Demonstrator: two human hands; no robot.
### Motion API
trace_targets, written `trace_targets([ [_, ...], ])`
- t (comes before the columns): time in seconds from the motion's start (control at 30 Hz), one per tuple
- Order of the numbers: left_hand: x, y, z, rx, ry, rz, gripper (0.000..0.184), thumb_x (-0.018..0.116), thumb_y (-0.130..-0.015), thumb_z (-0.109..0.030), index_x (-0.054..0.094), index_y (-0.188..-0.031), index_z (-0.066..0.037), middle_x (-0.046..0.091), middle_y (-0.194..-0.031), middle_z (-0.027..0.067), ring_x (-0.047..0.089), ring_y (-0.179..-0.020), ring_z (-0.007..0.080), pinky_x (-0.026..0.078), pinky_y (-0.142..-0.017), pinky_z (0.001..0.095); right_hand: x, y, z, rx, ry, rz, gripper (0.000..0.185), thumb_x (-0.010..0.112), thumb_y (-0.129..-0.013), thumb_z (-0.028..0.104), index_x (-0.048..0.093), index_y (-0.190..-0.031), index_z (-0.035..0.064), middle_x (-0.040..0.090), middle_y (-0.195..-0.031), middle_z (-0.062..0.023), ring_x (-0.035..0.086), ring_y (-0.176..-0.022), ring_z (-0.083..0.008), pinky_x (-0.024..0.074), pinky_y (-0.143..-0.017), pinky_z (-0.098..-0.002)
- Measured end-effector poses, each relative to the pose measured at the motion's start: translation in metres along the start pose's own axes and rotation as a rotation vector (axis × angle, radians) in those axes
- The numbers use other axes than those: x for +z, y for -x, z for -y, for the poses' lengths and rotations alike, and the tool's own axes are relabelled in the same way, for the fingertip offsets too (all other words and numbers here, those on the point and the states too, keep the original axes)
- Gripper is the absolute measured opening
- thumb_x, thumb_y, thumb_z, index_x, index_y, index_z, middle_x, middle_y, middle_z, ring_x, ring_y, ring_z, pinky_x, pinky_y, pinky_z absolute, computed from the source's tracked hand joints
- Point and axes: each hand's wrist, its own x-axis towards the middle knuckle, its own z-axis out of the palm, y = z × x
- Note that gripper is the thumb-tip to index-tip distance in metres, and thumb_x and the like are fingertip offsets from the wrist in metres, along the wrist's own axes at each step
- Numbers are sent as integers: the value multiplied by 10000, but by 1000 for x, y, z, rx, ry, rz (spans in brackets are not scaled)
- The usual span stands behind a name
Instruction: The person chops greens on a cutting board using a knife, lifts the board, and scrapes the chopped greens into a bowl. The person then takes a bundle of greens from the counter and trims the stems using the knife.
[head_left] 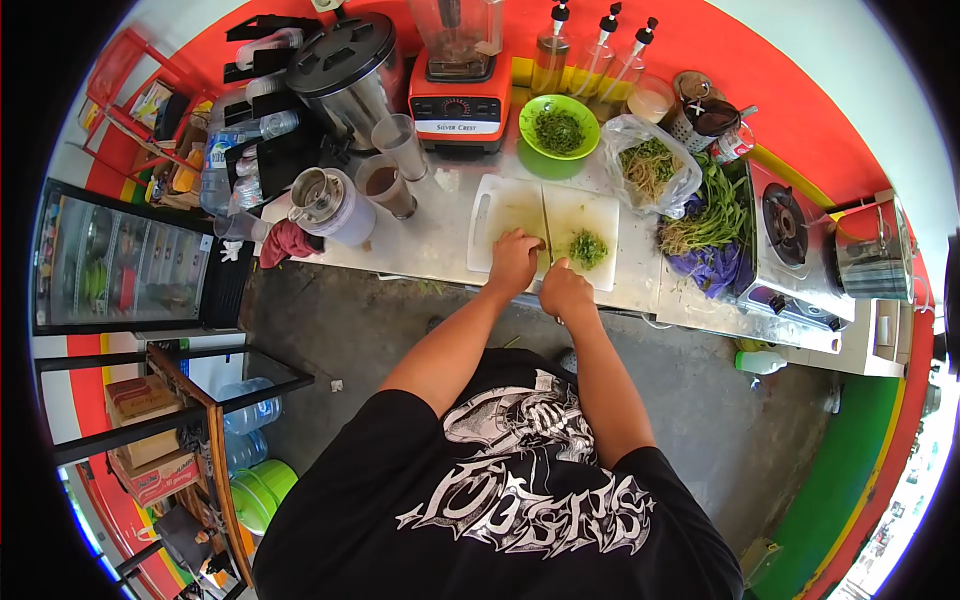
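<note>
A white cutting board (495,206) lies on the metal counter, with a small heap of chopped greens (587,248) on its right half. My right hand (567,292) is closed round the handle of a knife (547,225), whose blade points away from me across the board. Just left of the blade, my left hand (515,262) rests on the board with its fingers curled down; what lies under the fingertips is too small to make out. Behind the board stands a green bowl (529,112) of cut greens.
Right of the board are a plastic bag (684,184) of stems, leafy greens (722,190) and a gas stove (770,262). Cups (388,190), a jug (347,212) and a red blender (458,103) stand left and behind. Pump bottles (551,55) line the wall.
</note>
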Motion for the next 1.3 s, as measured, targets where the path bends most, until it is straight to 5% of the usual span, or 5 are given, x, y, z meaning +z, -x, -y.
trace_targets([
  [0.23,-1,-3,-3,-98,-18,83,192,599,-839,-74,758,-908,-154,638,-951,88,578,-1014,327,442,-875,486,11,-1,1,24,27,-41,406,579,-917,181,433,-1216,-51,702,-1117,-250,697,-1066,-379,549,-910,-449],
  [0.53,-4,-9,-5,-256,142,51,99,663,-782,-35,716,-822,-108,673,-869,86,635,-906,304,480,-813,460,19,0,-2,5,-17,-27,369,513,-929,150,431,-1211,-73,682,-1096,-310,668,-1089,-434,527,-939,-486],
  [1.07,-9,-7,-8,-133,-17,42,71,715,-776,-57,724,-846,-60,658,-862,152,656,-856,337,522,-774,451,8,0,3,-2,-27,36,439,561,-914,142,395,-1248,-89,689,-1100,-293,685,-1064,-421,551,-914,-461],
  [1.3,2,11,-7,-59,-17,-76,125,644,-845,-54,749,-906,-83,650,-933,81,620,-961,315,466,-827,478,22,-3,7,-9,-49,-52,368,521,-926,140,416,-1198,-86,673,-1089,-329,676,-1059,-452,542,-920,-486],
])
